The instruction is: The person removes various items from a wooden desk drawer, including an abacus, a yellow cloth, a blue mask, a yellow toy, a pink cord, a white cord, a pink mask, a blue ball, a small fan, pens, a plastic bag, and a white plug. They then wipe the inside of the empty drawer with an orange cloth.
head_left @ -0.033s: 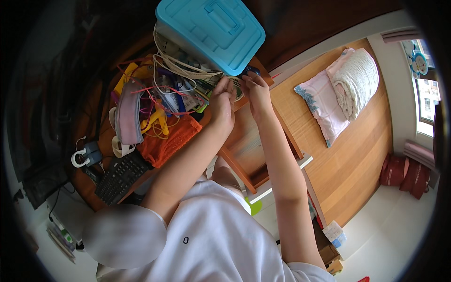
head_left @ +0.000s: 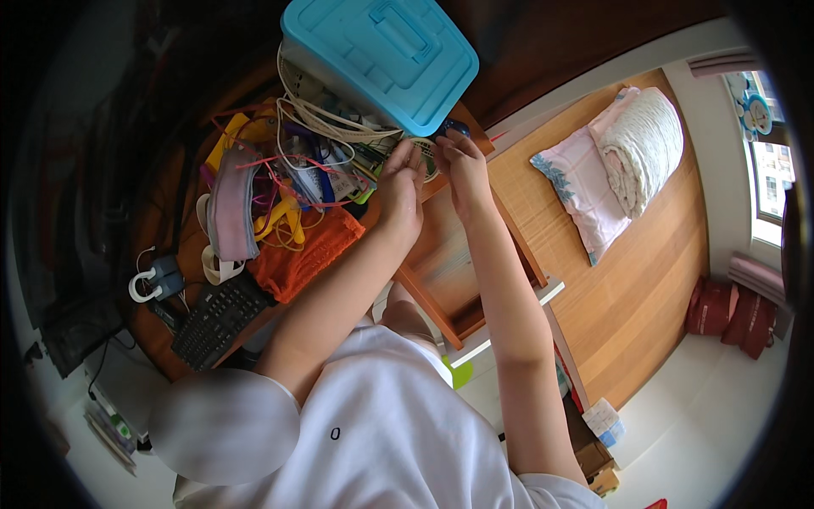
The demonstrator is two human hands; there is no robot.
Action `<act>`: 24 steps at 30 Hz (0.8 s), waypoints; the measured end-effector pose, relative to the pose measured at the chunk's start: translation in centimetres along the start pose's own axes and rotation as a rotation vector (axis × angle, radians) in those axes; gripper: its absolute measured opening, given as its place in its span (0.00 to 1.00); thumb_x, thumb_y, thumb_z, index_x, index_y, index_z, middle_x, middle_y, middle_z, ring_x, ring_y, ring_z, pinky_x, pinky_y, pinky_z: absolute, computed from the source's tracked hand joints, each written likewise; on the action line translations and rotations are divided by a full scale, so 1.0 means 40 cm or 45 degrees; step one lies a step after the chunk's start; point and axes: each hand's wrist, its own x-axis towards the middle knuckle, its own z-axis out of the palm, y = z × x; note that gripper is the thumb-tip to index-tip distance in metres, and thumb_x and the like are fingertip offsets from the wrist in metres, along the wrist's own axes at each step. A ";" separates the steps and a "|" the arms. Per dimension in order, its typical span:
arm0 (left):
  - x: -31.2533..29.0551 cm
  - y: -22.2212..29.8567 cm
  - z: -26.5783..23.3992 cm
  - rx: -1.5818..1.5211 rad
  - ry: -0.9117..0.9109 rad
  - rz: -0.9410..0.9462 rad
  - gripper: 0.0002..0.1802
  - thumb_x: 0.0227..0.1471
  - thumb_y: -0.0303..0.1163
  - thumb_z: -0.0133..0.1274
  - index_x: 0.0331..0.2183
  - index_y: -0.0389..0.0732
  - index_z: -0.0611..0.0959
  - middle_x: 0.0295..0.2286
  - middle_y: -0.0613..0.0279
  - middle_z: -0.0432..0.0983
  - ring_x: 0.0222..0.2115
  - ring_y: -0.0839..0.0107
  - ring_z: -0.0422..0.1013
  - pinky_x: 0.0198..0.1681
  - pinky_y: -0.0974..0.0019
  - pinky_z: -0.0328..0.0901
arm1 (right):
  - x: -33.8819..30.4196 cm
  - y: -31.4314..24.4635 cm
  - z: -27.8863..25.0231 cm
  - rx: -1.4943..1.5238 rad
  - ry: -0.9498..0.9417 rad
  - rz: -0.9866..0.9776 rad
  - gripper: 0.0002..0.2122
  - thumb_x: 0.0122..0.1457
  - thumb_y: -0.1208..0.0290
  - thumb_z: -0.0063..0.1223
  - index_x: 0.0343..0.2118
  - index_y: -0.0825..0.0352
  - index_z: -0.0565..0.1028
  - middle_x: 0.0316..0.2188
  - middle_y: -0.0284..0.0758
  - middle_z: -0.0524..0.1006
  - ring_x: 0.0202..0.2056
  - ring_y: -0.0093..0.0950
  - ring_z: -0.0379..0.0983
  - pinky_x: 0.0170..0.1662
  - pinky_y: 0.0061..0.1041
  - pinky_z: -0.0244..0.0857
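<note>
left hand [head_left: 400, 182]: fingers pressed together, on cord pile [head_left: 326, 161] | right hand [head_left: 462, 165]: pinching small item, unclear | beside blue box [head_left: 381, 55] | table [head_left: 441, 246]

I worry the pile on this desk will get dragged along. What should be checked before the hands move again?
1. Both hands in view: ok, left hand and right hand meet at the desk edge.
2. What the fingers pinch: cannot tell, too small.
3. Blue lidded box steady: cannot tell, it sits on white cords.
4. Cords free of the hands: not ok, the tangle reaches the left hand.
5. Orange mesh bag and keyboard apart from the hands: ok.
</note>
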 end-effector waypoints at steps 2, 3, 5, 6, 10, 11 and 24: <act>-0.025 0.007 -0.008 0.027 -0.046 0.009 0.29 0.48 0.14 0.30 0.55 0.30 0.59 0.56 0.51 0.52 0.58 0.66 0.51 0.59 0.68 0.51 | -0.027 -0.001 -0.001 -0.001 -0.033 -0.016 0.18 0.57 0.79 0.39 0.52 0.72 0.62 0.45 0.38 0.70 0.44 0.26 0.67 0.47 0.22 0.63; -0.034 0.010 -0.016 0.044 -0.075 0.021 0.29 0.48 0.14 0.30 0.55 0.30 0.59 0.56 0.51 0.53 0.58 0.66 0.51 0.59 0.68 0.51 | -0.044 0.002 -0.001 0.001 -0.054 -0.024 0.18 0.57 0.79 0.39 0.52 0.72 0.62 0.45 0.38 0.69 0.44 0.26 0.67 0.47 0.22 0.63; -0.062 0.028 -0.026 0.087 -0.135 0.037 0.28 0.49 0.14 0.30 0.55 0.29 0.59 0.56 0.51 0.53 0.58 0.66 0.51 0.59 0.67 0.51 | -0.083 0.010 0.005 0.006 -0.104 -0.029 0.18 0.57 0.80 0.39 0.52 0.72 0.62 0.46 0.37 0.69 0.45 0.26 0.67 0.47 0.21 0.63; -0.079 0.041 -0.031 0.113 -0.166 0.042 0.28 0.49 0.15 0.30 0.55 0.29 0.58 0.56 0.51 0.53 0.58 0.66 0.51 0.59 0.67 0.51 | -0.106 0.017 0.011 0.010 -0.134 -0.026 0.18 0.57 0.80 0.39 0.52 0.71 0.62 0.46 0.37 0.69 0.45 0.26 0.67 0.47 0.21 0.63; -0.131 0.079 -0.097 0.212 -0.221 0.065 0.26 0.51 0.17 0.31 0.54 0.31 0.62 0.53 0.51 0.60 0.54 0.66 0.58 0.57 0.67 0.52 | -0.207 0.039 0.074 0.015 -0.262 -0.007 0.17 0.54 0.82 0.38 0.48 0.72 0.65 0.38 0.35 0.71 0.39 0.23 0.68 0.43 0.18 0.61; -0.149 0.092 -0.118 0.250 -0.241 0.067 0.25 0.52 0.18 0.31 0.54 0.31 0.63 0.52 0.51 0.61 0.53 0.66 0.60 0.57 0.68 0.53 | -0.230 0.048 0.090 0.009 -0.334 0.015 0.17 0.54 0.83 0.38 0.48 0.72 0.65 0.36 0.34 0.72 0.38 0.23 0.68 0.42 0.18 0.61; -0.304 0.151 -0.592 1.912 0.123 0.835 0.23 0.45 0.22 0.46 0.47 0.39 0.69 0.46 0.50 0.62 0.46 0.54 0.61 0.49 0.57 0.57 | -0.358 0.409 0.199 -0.803 -0.536 -0.014 0.16 0.52 0.77 0.44 0.46 0.69 0.67 0.42 0.48 0.70 0.41 0.36 0.70 0.44 0.27 0.64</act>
